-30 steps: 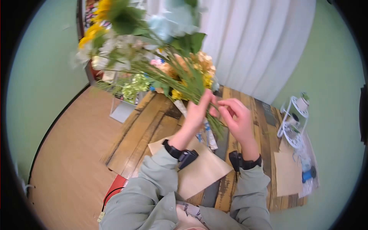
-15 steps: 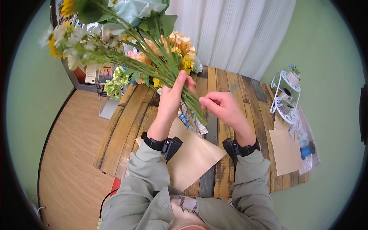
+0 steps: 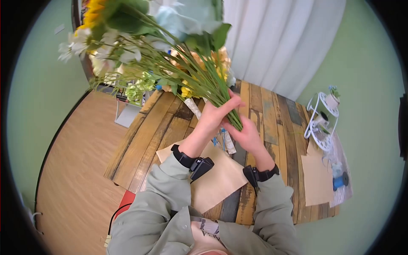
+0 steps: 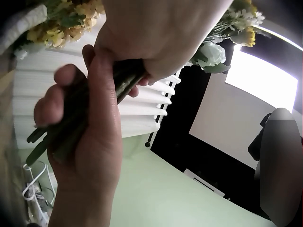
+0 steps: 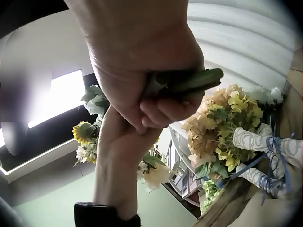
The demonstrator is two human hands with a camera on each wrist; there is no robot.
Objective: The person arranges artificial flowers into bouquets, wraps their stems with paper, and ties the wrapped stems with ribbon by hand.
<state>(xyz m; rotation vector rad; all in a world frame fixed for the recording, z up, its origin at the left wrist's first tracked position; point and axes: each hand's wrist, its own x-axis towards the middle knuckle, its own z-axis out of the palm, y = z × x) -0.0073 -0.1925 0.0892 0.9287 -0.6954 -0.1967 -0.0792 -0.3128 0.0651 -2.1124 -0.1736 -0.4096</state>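
Note:
A bunch of green stems [image 3: 208, 76] slants across the head view, topped by a pale blue flower [image 3: 180, 21], white daisies [image 3: 78, 42] and a sunflower [image 3: 93, 15] at the upper left. My left hand [image 3: 211, 119] is wrapped round the stems near their lower part. Just below it, my right hand [image 3: 246, 134] grips the same stems close to their cut ends. In the left wrist view the right hand's fingers [image 4: 49, 106] curl round the stem ends. The right wrist view shows the stem tips [image 5: 203, 79] sticking out of the right hand.
Brown paper [image 3: 216, 178] lies on the wooden table [image 3: 136, 148]. Behind the bunch are wrapped peach and yellow flowers [image 5: 213, 127]. At the right stand a white tiered stand [image 3: 323, 123], a blue ribbon spool [image 3: 340, 181] and more paper [image 3: 318, 180].
The right hand has moved from beside the stems to a grip round their lower ends. Both hands now meet on the bunch, and the head view has shifted.

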